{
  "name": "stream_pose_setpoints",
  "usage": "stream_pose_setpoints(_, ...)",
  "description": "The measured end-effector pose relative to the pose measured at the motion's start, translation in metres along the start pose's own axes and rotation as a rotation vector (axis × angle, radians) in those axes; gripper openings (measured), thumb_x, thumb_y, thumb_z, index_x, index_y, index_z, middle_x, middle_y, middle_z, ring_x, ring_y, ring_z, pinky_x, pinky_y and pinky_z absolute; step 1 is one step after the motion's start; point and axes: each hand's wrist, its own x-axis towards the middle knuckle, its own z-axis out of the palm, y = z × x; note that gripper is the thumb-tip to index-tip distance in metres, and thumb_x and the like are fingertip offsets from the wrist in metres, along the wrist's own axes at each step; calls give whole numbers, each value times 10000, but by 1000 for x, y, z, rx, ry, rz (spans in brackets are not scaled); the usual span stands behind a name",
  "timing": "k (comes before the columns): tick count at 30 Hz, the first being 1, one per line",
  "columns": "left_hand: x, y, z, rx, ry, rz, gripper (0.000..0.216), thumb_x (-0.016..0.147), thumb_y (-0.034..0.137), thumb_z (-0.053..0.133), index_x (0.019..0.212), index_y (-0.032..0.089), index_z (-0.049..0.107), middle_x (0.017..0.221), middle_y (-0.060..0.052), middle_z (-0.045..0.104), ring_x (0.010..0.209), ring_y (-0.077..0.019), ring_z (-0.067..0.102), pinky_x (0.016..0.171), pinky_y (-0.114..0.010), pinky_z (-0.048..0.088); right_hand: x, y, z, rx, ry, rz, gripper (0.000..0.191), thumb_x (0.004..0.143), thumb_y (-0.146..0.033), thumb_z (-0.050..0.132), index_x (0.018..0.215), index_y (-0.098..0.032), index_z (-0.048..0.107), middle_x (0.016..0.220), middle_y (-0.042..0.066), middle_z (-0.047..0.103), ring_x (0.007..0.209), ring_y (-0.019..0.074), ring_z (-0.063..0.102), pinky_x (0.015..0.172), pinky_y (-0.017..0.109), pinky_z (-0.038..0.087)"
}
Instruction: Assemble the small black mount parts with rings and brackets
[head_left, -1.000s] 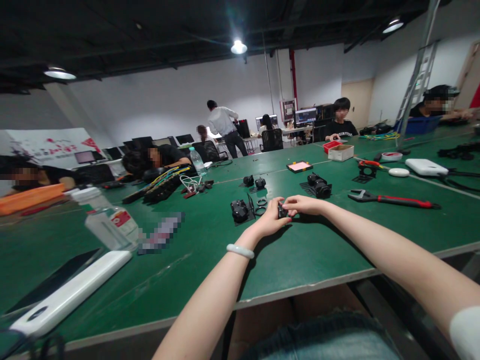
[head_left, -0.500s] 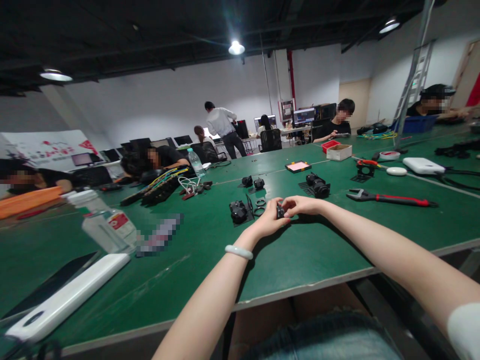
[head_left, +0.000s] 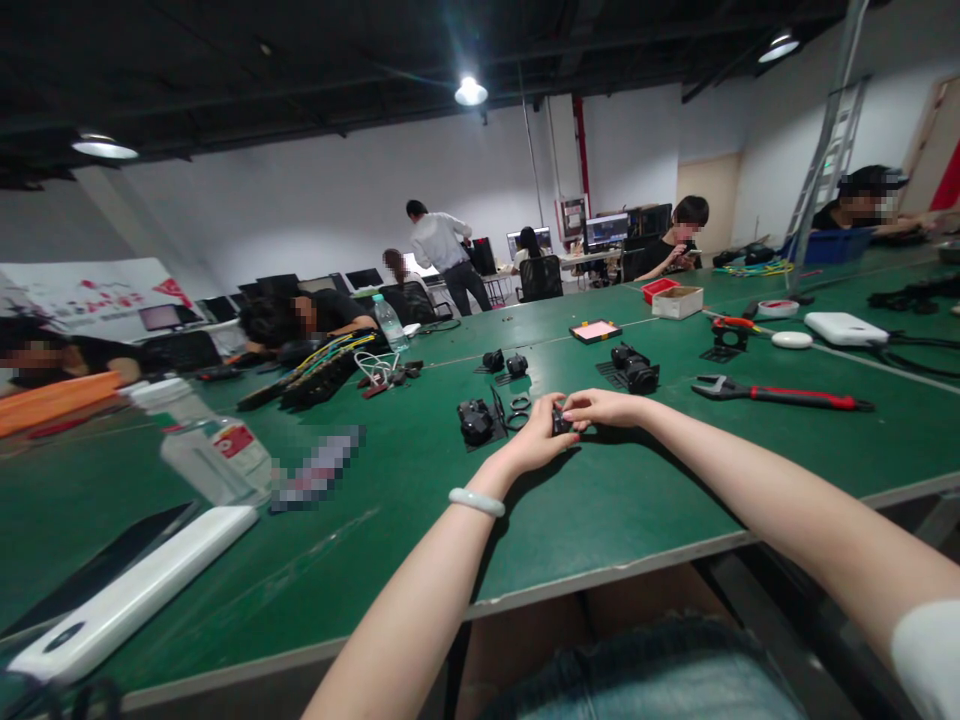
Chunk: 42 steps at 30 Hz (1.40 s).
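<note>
Between my two hands is a small black part, mostly covered by fingers, so its exact kind cannot be made out. My left hand is closed around it from the left. From the right, my right hand pinches at the same part with thumb and fingers. Just left of my hands sits a black camera-like unit on a flat black plate, with black rings beside it. Farther back stand two smaller black units. A larger black assembly lies beyond my right hand.
At right lie a red-and-black adjustable wrench, a white adapter and a small box. Leftward are a plastic jar, a long white object and a wire bundle. Several people sit around the green table.
My hands stay nearly in place around the black part, with only slight finger movement. Across the table, a seated person has raised a hand toward the face.
</note>
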Motion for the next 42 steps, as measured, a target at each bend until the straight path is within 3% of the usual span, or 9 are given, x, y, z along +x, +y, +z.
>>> stream_pose_setpoints(10,0,0,0,7,3,-2,563,664,295,575,1144,171,308,1136,-98,368,1077,-222,367,933,-374,287,1,0,-1,-5,17,15,403,699,-457,519,918,-119,541,751,31,541,671,104,506,619,220,397)
stream_pose_setpoints(22,1,1,-1,41,-2,19,547,671,295,565,1129,158,301,1098,-88,390,1041,-207,391,916,-351,305,1,-1,-2,-33,-30,-36,376,600,-318,642,902,-122,536,868,37,567,783,136,512,706,251,380)
stream_pose_setpoints(33,1,0,0,14,1,10,546,657,281,579,1122,166,317,1118,-89,382,1078,-218,368,942,-361,280,-3,-4,-1,-138,5,-35,393,650,-411,580,897,-107,544,842,49,568,723,125,499,623,230,375)
stream_pose_setpoints(42,1,-2,1,4,6,25,548,659,285,581,1125,166,317,1120,-96,387,1078,-214,372,939,-361,279,-3,-6,1,-33,-6,-5,401,682,-443,541,905,-110,534,795,37,541,672,99,488,611,215,390)
